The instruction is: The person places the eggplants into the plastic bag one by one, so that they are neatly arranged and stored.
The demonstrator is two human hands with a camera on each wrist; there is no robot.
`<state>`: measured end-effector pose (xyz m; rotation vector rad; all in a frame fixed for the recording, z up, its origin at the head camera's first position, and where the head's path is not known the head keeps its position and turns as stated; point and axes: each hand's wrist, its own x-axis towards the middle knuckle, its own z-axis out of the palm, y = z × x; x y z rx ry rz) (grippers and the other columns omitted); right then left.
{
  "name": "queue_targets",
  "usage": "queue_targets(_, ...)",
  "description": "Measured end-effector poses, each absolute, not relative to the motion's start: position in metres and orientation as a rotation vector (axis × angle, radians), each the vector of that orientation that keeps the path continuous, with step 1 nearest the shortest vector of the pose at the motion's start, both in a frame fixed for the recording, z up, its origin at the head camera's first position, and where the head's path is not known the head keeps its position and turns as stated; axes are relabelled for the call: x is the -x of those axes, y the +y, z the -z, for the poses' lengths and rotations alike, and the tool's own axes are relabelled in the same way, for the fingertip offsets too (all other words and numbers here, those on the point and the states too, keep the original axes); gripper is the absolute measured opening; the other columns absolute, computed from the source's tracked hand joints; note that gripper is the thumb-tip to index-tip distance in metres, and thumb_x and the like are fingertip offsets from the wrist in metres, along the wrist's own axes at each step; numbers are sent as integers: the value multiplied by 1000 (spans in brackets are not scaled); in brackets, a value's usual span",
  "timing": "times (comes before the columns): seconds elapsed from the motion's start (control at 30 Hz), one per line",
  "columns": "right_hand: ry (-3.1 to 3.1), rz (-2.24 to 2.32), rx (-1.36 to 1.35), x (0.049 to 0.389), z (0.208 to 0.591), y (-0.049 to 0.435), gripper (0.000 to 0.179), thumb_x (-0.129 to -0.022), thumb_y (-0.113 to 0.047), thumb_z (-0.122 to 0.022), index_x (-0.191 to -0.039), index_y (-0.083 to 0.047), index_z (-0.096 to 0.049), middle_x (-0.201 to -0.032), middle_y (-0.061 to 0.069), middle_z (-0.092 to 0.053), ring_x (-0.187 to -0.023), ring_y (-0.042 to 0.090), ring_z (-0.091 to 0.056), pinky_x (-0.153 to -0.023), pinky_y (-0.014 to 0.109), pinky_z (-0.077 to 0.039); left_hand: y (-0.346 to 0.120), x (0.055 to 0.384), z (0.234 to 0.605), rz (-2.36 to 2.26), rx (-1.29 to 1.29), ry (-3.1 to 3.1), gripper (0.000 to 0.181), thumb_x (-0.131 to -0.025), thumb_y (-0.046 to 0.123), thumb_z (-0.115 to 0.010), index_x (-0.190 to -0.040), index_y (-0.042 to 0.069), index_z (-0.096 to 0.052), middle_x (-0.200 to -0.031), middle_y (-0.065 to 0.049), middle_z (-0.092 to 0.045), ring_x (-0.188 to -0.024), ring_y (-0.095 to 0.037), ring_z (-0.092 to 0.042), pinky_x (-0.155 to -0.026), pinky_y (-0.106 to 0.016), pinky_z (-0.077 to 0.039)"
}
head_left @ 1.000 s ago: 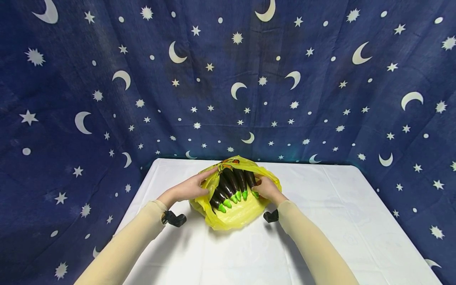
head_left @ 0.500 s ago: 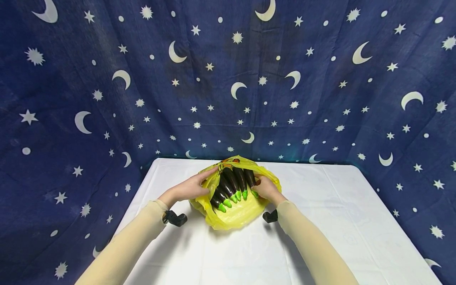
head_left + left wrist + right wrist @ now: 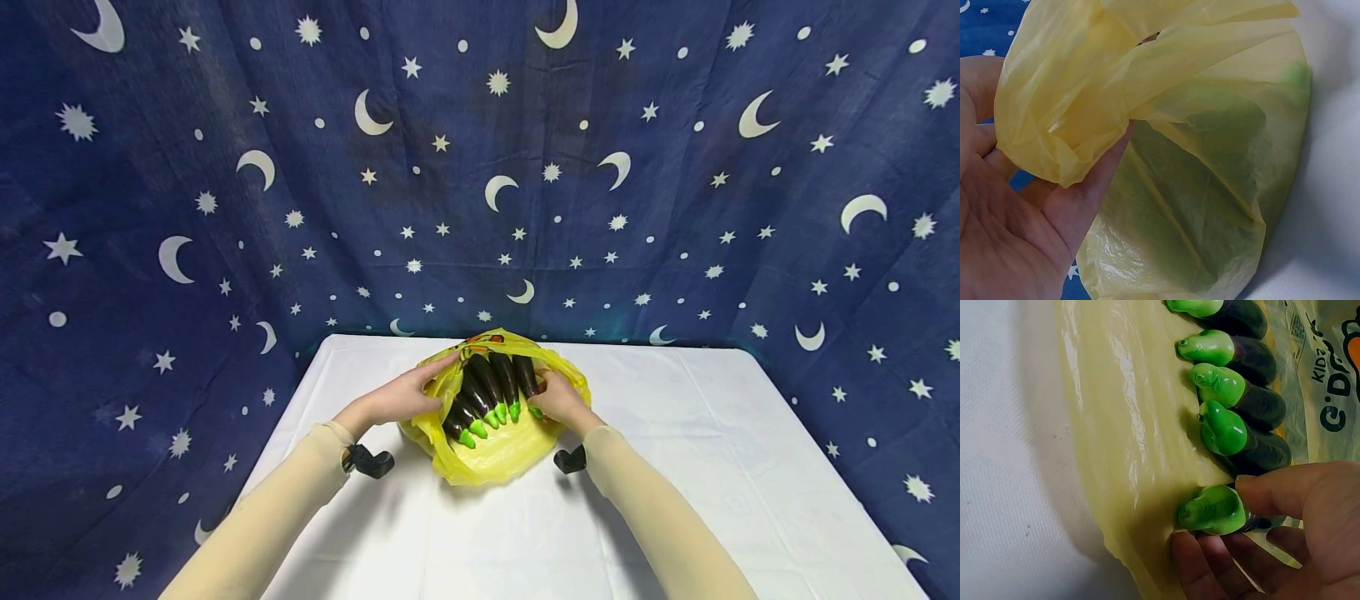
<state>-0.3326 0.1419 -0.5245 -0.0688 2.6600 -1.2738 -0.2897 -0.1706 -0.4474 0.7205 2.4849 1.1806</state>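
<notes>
A yellow plastic bag (image 3: pixel 480 462) lies on its side on the table, its mouth facing me. Inside, several dark, glossy eggplants (image 3: pixel 488 390) with green caps lie side by side. My left hand (image 3: pixel 400 396) holds the left edge of the bag's mouth; in the left wrist view, folded plastic partly covers its fingers. Reaching in at the right, my right hand (image 3: pixel 561 402) grips the rightmost eggplant (image 3: pixel 1213 510) near its green cap, thumb on one side and fingers on the other. The far ends of the eggplants are hidden in the bag.
A white cloth covers the table (image 3: pixel 675 467). Behind and at both sides hangs a dark blue curtain (image 3: pixel 450 192) with white moons and stars. Black wrist-worn devices (image 3: pixel 369 460) stick out beneath both wrists. Printed lettering (image 3: pixel 1333 403) shows on the bag.
Both hands, the bag and the eggplants keep nearly the same places. Only a very slight shift of the whole head view shows.
</notes>
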Motion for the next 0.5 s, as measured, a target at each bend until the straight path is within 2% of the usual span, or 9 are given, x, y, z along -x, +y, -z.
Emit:
queue_targets(0.2, 2686, 1228, 87, 331, 523, 144, 72, -87, -2, -64, -155, -1, -40, -114, 19, -62, -60, 22, -57, -51, 32, -51, -171, 289, 447, -1186, -725, 2477, 91, -85, 5, -63, -165, 25, -24, -169, -5, -21, -147, -24, -28, -116, -46, -30)
queue_targets(0.27, 2720, 1189, 108, 330, 522, 145, 72, -86, -3, -64, -154, -1, -41, -121, 20, -63, -72, 24, -61, -61, 34, -53, -171, 289, 447, -1190, -734, 2477, 91, -85, 4, -63, -165, 24, -24, -169, -6, -21, -147, -24, -28, -116, -46, -30)
queue_targets(0.33, 2746, 1160, 143, 329, 520, 146, 72, -86, -4, -63, -154, 0, -41, -127, 22, -62, -89, 28, -63, -77, 39, -54, -171, 288, 447, -1195, -740, 2479, 90, -86, 4, -62, -165, 23, -24, -168, -7, -22, -146, -25, -30, -116, -47, -31)
queue_targets(0.43, 2782, 1119, 206, 325, 517, 148, 70, -86, -6, -64, -153, 2, -43, -137, 25, -58, -118, 35, -57, -99, 46, -47, -172, 288, 446, -1202, -732, 2476, 90, -86, 4, -62, -165, 23, -24, -168, -8, -22, -144, -25, -33, -114, -46, -32)
queue_targets(0.5, 2773, 1127, 236, 323, 514, 150, 69, -87, -6, -63, -152, 3, -43, -140, 27, -55, -126, 41, -53, -105, 52, -44, -173, 287, 446, -1206, -725, 2471, 89, -87, 4, -63, -165, 24, -24, -168, -9, -23, -141, -26, -36, -112, -46, -35)
